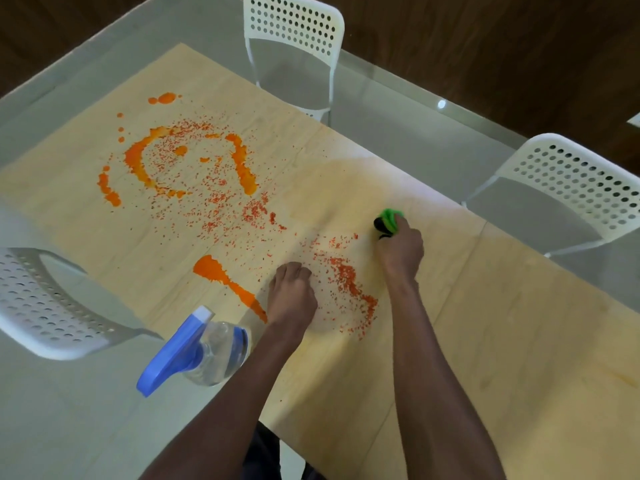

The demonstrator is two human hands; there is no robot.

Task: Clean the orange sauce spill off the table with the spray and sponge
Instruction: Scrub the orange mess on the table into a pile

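Table (519,323): pale wood top under the person's arms; its near and left edges run out of the picture.
Orange sauce spill (194,161): a broken ring of thick smears and fine specks on the table's far-left part, with a streak and more specks near the table's front edge.
Right hand (401,247): fingers curled tight round the sponge, pressing it on the table just beyond the nearer patch of specks.
Sponge (389,221): green with a dark part at its left; only the end that sticks out past the fingers shows, the rest is hidden in the grip.
Left hand (292,292): fingers curled under, knuckles resting on the table between the orange streak and the nearer specks; whether anything lies beneath the fingers cannot be told.
Spray bottle (204,351): clear body with a blue trigger head, at the table's near-left edge beside the left forearm; its base is hidden, so how it stands cannot be told.
Chairs: one white perforated chair (294,32) beyond the table, another (568,188) at its right, a third (45,303) at its left, cut off by the picture's edge.
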